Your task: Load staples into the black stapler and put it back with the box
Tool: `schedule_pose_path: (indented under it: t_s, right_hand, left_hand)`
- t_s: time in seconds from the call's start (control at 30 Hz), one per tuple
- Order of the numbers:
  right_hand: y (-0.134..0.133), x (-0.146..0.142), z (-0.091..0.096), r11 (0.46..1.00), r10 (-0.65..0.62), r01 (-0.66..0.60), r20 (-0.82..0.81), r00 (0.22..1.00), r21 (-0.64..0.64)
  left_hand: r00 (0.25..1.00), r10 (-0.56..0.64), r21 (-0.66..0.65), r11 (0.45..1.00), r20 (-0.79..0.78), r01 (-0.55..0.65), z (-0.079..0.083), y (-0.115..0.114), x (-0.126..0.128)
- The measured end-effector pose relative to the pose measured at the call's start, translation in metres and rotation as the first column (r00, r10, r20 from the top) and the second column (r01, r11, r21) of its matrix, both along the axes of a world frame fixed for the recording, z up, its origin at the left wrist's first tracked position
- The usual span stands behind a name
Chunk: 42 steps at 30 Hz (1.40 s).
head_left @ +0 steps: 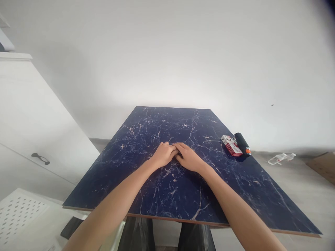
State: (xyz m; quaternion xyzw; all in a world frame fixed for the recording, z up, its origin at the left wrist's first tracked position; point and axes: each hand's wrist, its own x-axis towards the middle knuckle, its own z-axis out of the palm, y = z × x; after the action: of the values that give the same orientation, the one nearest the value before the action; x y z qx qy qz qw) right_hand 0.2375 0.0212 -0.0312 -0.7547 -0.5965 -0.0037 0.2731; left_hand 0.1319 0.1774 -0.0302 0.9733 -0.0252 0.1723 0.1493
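Observation:
My left hand (164, 154) rests on the dark blue marbled tabletop (172, 122), its fingers bent and pressed together. Against it lies my right hand (188, 157), with fingers extended and the thumb apart. The fingertips of both hands meet near the table's middle, and some of my left fingers are partly covered. No object shows between them. Nearest to my right hand, though well apart from it, is a small red and white box (231, 145) at the right edge. Touching the box's far side, a black cylindrical item (242, 143) with an orange end lies tilted.
A white wall (172, 52) stands behind the table. At left is a white cabinet (39, 115) with a dark handle (40, 158). A perforated white panel (19, 214) is low at left. Clear plastic bottles (277, 159) and a cardboard box (323, 166) lie on the floor at right.

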Motion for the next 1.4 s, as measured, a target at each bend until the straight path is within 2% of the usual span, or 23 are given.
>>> schedule_pose_path:
  t_s: [0.17, 0.3, 0.4, 0.6, 0.9, 1.4]
  right_hand:
    - [-0.003, 0.01, 0.008, 0.976, -0.191, 0.196, -0.06, 0.98, 0.095]
    - [-0.002, 0.012, 0.008, 0.969, -0.22, 0.231, -0.118, 0.968, 0.09]
    - [0.0, 0.008, 0.008, 0.97, -0.217, 0.23, -0.151, 0.964, 0.075]
    - [0.002, 0.001, 0.009, 0.98, -0.193, 0.197, -0.173, 0.966, 0.008]
    - [0.001, 0.002, 0.01, 0.984, -0.18, 0.178, -0.075, 0.981, -0.026]
    - [0.0, 0.004, 0.003, 0.99, -0.124, 0.122, -0.016, 0.992, -0.076]
  left_hand:
    - [0.959, 0.219, -0.061, 0.976, 0.179, -0.211, 0.009, -0.001, 0.002]
    - [0.943, 0.269, -0.146, 0.959, 0.197, -0.243, 0.007, 0.002, 0.004]
    - [0.947, 0.288, -0.214, 0.943, 0.141, -0.254, 0.002, 0.006, 0.005]
    - [0.984, 0.178, -0.117, 0.978, 0.023, -0.174, -0.003, 0.011, 0.003]
    - [1.0, 0.007, -0.022, 1.0, 0.007, -0.007, -0.014, -0.005, 0.003]
    - [0.996, -0.085, -0.027, 0.996, -0.013, 0.084, -0.016, -0.003, 0.001]
